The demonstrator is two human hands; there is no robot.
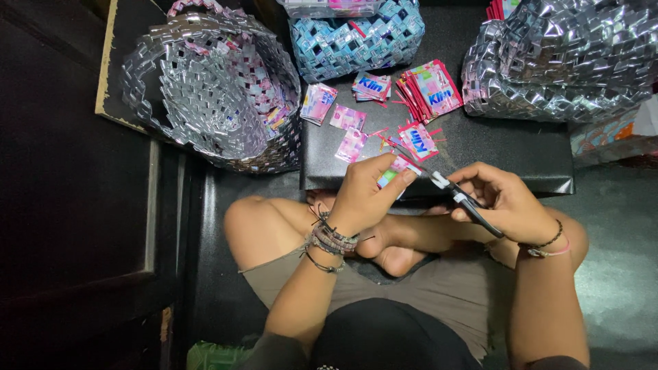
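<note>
Pinched between the thumb and fingers of the left hand [363,195], a small pink and green sachet wrapper [391,173] is held just above the near edge of the black board [507,147]. Right hand [504,202] is closed around the handles of the scissors [449,188], whose blades reach left to meet the wrapper's edge. A clean cut seems to call for keeping the wrapper taut and flat, fingertips clear of the blades. Beyond the hands, cut wrappers [349,130] lie scattered on the board beside a thicker stack of pink wrappers [432,89]. Farther out stand an open silver woven basket [212,89], a blue woven basket [356,41] and a silver woven bag [562,58].
</note>
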